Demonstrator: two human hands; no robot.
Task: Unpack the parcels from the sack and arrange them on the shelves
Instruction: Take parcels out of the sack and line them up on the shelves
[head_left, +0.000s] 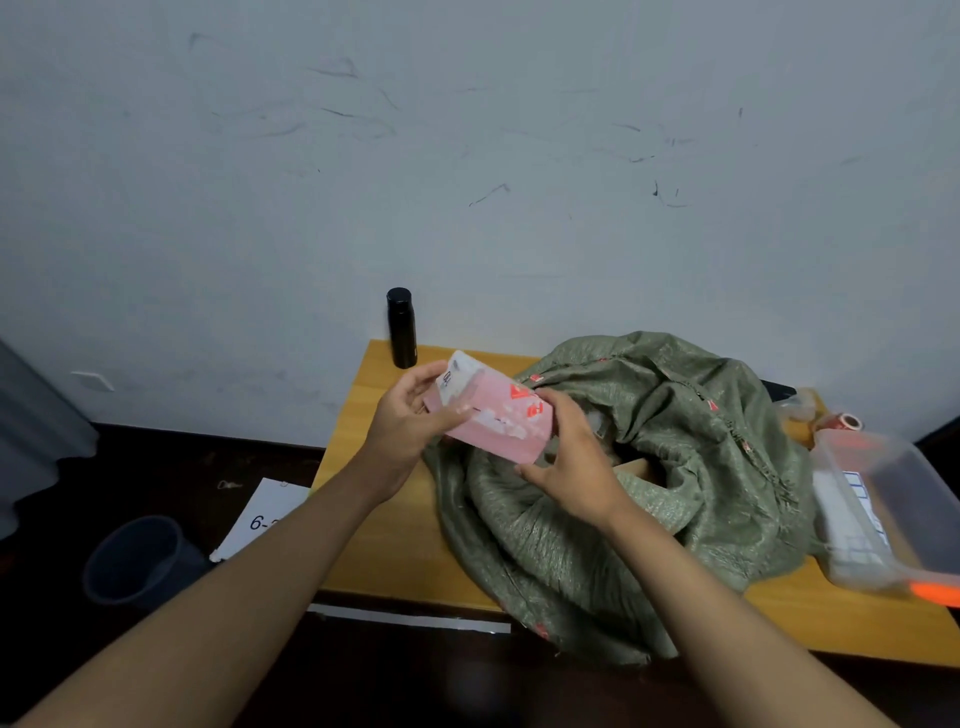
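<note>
Holding a pink parcel (491, 415) above the sack (649, 467), the left hand (410, 421) grips its near end with fingers curled round the edge, while the right hand (571, 457) wraps the far end from below; two hands likely steady it so the white label faces up for reading. The sack lies slumped on the tabletop (384, 519), mouth open toward the person, probably for easy reach. A black bottle (401, 327) stands by the wall, a plastic box (883, 509) at the right edge, both apart from the sack's mouth. No shelves are in view
</note>
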